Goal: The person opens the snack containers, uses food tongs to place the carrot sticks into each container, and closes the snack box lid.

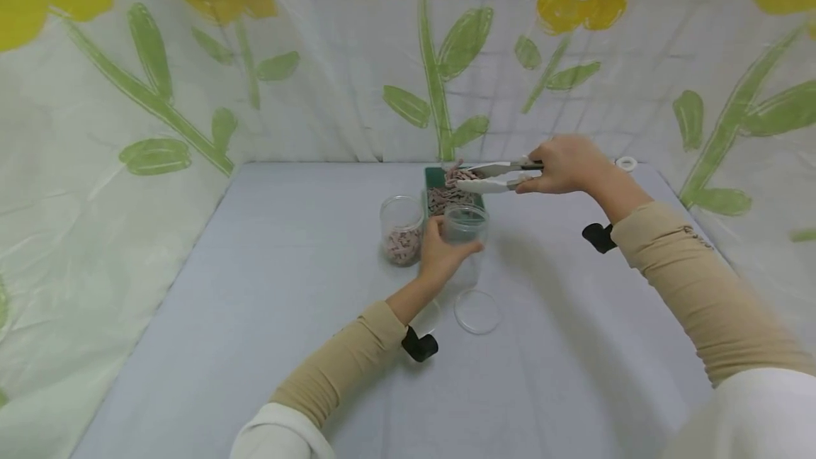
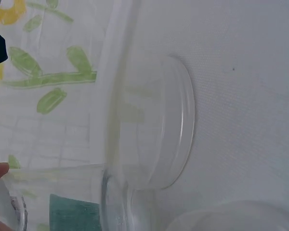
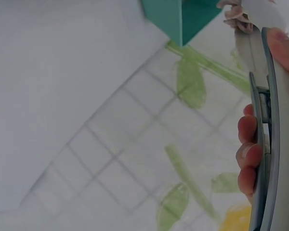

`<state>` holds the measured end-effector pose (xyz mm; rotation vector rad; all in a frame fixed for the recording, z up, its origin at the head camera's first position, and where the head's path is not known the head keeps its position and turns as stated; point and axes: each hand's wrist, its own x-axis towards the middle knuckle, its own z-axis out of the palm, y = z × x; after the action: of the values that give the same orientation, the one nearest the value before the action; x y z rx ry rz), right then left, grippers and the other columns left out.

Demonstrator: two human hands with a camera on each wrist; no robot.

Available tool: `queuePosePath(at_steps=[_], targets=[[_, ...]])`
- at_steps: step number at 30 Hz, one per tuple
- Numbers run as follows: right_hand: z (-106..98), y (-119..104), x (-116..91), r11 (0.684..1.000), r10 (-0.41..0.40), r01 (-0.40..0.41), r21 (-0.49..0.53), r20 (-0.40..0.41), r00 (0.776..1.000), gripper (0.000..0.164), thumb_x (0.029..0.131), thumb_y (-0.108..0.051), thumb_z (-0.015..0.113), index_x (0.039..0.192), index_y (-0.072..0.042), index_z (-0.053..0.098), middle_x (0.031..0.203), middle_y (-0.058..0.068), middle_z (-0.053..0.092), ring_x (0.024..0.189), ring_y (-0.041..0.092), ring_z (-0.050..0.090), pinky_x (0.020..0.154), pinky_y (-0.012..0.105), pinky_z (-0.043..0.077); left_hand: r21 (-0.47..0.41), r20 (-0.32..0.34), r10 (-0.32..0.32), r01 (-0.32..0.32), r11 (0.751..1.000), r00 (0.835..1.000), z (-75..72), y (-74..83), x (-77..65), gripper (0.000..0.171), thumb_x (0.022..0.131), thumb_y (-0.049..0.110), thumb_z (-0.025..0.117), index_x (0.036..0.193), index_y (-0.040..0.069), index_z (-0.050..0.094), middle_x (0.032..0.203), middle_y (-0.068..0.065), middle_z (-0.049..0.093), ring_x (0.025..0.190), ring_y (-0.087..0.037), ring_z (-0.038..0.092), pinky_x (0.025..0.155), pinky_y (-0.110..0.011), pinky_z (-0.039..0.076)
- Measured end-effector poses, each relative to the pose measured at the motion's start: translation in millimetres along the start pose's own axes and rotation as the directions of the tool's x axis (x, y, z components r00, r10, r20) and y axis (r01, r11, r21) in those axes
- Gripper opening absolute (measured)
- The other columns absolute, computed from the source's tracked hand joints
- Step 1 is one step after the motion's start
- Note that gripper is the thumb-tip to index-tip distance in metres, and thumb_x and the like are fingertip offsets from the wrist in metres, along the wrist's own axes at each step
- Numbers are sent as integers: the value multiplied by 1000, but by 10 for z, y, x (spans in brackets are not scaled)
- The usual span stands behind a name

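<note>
White sleeves (image 1: 280, 434) front the desk (image 1: 306, 253), where the left hand (image 1: 441, 255) grips a clear jar (image 1: 467, 231) and the right hand (image 1: 566, 165) squeezes tongs (image 1: 487, 186) around pinkish-brown strips (image 1: 459, 177) over the green tub (image 1: 434, 177), though a slackened squeeze might scatter loose ends outside the jar.

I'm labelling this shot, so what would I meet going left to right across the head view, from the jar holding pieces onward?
Jar of pinkish-brown pieces → left hand → tongs → right hand → small white ring.
</note>
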<state>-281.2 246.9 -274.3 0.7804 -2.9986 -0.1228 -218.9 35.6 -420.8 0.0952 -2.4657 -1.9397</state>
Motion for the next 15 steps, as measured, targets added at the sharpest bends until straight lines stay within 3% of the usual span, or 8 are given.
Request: queuePosePath(at_steps=[9,15], targets=[[-262,103,-318,996,-86,86,-18,-24,996,39,77,-43,78,69,-13,55,54,-2,39,50,13,34,49,29,27,80,8,1,-2,997,1000,-9,2,-36,80,72,26,87,139,9,46,134,-14,49,123,-28,48,101,-40,43],[-400,139,-548,988,-135,134,-72,-8,991,36,72,-44,81,79,-11,67,52,-6,40,48,10,33,47,28,28,148,3,55,-55,988,998,-10,18,-54,82,70,23,88,139,7,46,133,-15,49,123,-27,49,101,-38,43]])
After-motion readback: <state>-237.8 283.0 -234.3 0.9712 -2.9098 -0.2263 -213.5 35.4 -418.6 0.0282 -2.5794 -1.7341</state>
